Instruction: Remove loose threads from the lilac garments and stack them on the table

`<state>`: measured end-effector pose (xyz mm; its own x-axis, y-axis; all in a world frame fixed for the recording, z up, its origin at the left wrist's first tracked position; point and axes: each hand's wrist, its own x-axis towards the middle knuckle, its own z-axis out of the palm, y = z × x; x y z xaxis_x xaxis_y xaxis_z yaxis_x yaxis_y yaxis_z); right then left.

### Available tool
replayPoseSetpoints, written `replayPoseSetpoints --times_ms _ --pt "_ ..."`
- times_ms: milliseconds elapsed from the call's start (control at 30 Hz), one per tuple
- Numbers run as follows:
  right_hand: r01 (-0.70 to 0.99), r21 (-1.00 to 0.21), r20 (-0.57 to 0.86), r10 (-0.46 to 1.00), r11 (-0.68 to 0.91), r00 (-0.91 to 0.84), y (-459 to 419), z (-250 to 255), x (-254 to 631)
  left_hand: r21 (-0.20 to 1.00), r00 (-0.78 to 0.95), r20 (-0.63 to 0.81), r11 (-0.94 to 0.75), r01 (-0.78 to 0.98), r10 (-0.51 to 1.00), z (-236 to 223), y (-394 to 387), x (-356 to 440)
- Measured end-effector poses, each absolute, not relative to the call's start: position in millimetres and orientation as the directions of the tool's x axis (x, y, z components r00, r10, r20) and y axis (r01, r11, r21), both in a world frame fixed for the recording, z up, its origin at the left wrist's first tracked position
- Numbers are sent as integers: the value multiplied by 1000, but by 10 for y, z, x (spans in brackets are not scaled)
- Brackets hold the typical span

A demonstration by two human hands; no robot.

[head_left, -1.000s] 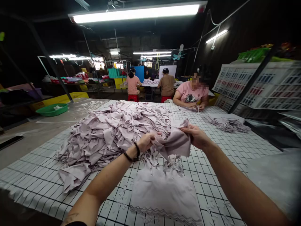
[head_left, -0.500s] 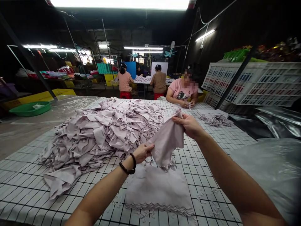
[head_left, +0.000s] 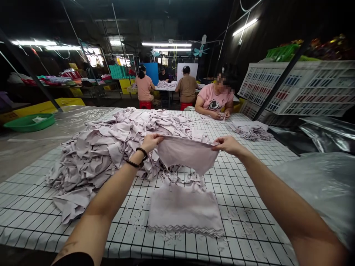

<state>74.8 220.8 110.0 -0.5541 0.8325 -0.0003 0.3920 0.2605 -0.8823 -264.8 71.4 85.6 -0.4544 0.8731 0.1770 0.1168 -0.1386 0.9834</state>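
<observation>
A pale mauve camisole-like garment (head_left: 188,153) is stretched between my two hands, its straight edge up and its curved cut-outs hanging down. My left hand (head_left: 152,142) pinches the top left corner. At the top right corner, my right hand (head_left: 229,145) grips the same edge. Below it lies a neat stack of matching garments (head_left: 185,208), scalloped hems toward me and thin straps at the far end. To the left rises a large loose heap of the same garments (head_left: 111,155), just beyond my left hand.
A checked cloth (head_left: 249,207) covers the table, with small fabric scraps scattered around the stack. Across the table sits a co-worker (head_left: 213,101) beside another garment pile (head_left: 251,130). Clear plastic (head_left: 318,188) lies at right, below white crates (head_left: 299,87). A green basin (head_left: 30,122) is at far left.
My left hand has moved up and left to the garment's corner. The garment, earlier hanging folded from my right hand, is now spread wide between both hands. The view has shifted slightly.
</observation>
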Motion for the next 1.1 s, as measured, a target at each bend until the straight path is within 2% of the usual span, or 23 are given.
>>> replayPoseSetpoints --times_ms 133,200,233,300,433,500,567,700,767,867,1000,1100 --pt "331 -818 307 844 471 -440 2009 1033 778 966 -451 230 -147 212 863 908 574 -2742" --pt "376 -744 391 816 552 -425 1763 957 900 948 -398 249 -139 286 883 843 317 -2738" --pt "401 -718 381 803 569 -457 1608 882 986 924 -329 257 -131 360 909 769 143 -2711" --pt "420 -704 270 763 573 -587 1264 641 1187 861 -148 181 -84 501 972 531 -263 -2601" --pt "451 -668 92 668 592 -739 628 -50 1551 759 92 65 -109 642 994 -130 -1055 -2263" --pt "460 -615 100 642 641 -760 420 -323 1655 688 115 75 -135 713 991 -384 -1319 -2129" --pt "455 -562 167 633 691 -756 299 -455 1708 613 121 144 -185 768 982 -513 -1471 -2060" --pt "427 -510 321 626 747 -711 195 -398 1763 475 116 319 -265 839 941 -508 -1583 -2046" --pt "423 -503 346 624 754 -701 134 -360 1799 416 116 356 -269 869 927 -492 -1630 -2034" --pt "447 -490 290 624 748 -726 -4 -419 1857 352 150 323 -266 897 934 -527 -1728 -1985" --pt "466 -462 211 604 754 -768 -167 -502 1906 358 156 234 -234 904 960 -513 -1855 -1971" --pt "475 -459 172 600 751 -782 -159 -389 1889 348 156 192 -215 912 969 -336 -1859 -1935"
